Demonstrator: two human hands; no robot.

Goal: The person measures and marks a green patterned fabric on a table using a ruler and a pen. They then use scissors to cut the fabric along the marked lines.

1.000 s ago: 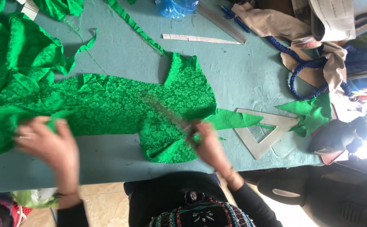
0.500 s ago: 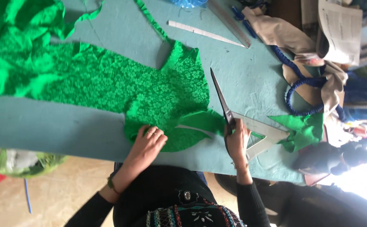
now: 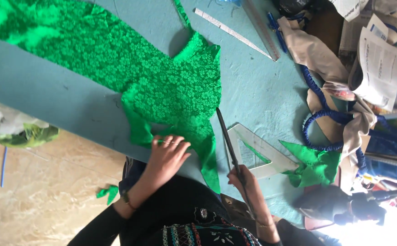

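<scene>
A large piece of green flower-patterned fabric [image 3: 130, 68] lies spread on the light blue table [image 3: 253, 86]. My left hand [image 3: 166, 155] rests flat on the fabric's near edge, fingers spread, next to a cut notch. My right hand [image 3: 244, 180] grips long dark scissors [image 3: 228, 141], whose closed blades point away from me along the fabric's right edge. A narrow strip of the cloth hangs over the table's front edge between my hands.
A clear set square [image 3: 260, 152] lies just right of the scissors. Two rulers [image 3: 235, 32] sit farther back. A green scrap [image 3: 314, 166], blue cord [image 3: 326, 116], beige cloth [image 3: 312, 52] and papers [image 3: 380, 59] crowd the right side. A small green scrap [image 3: 107, 192] lies on the floor.
My left hand has stayed pressing the fabric's near edge. The scissors have swung from upright over the set square to lie low along the fabric's right edge. The view has shifted.
</scene>
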